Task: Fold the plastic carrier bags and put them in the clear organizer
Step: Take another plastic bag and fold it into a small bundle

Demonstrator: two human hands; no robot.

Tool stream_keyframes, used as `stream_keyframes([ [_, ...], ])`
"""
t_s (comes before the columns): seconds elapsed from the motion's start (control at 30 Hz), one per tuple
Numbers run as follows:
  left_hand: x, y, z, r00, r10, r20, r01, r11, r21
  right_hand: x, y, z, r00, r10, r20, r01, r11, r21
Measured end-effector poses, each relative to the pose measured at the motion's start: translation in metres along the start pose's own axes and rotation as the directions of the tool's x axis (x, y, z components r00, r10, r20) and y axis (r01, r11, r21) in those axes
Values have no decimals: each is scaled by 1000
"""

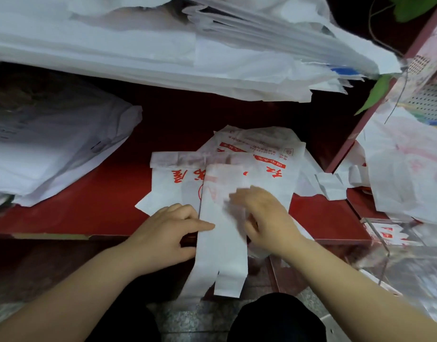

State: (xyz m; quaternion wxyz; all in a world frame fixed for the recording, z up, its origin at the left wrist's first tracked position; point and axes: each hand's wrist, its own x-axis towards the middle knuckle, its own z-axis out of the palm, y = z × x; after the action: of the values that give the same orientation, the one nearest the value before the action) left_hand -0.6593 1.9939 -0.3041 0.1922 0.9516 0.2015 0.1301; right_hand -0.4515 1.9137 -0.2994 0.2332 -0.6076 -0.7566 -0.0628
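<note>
A half-folded white, red-printed plastic carrier bag (220, 245) is pinched at its edge by the left hand (168, 230); the blurred right hand (264, 215)'s hold cannot be told. Right of them, the clear plastic organizer (383, 243) is judged barely filled.

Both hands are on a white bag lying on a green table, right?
Not quite: the table is red, not green, as the head view shows. Both the left hand and the right hand are on the white bag.
</note>
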Motion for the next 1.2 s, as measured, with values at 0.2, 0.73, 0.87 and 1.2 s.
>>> stream_keyframes([
  [0.2, -1, 1, 19, 988, 146, -51, -132, 968, 212, -54, -2, 9, 979, -95, 178, 94, 995, 16],
  [0.73, 40, 14, 20, 752, -639, -161, 435, 665, -607, 3, -9, -1, 695, 687, 213, -674, 519, 526],
  [0.87, 43, 19, 23, 773, -594, -222, 409, 735, -542, 19, -5, 0, 620, 750, 231, -767, 516, 381],
  [1.2, 40, 15, 22, 890, -423, -173, 347, 872, -345, 23, -6, 1, 571, 789, 226, -815, 515, 265],
])
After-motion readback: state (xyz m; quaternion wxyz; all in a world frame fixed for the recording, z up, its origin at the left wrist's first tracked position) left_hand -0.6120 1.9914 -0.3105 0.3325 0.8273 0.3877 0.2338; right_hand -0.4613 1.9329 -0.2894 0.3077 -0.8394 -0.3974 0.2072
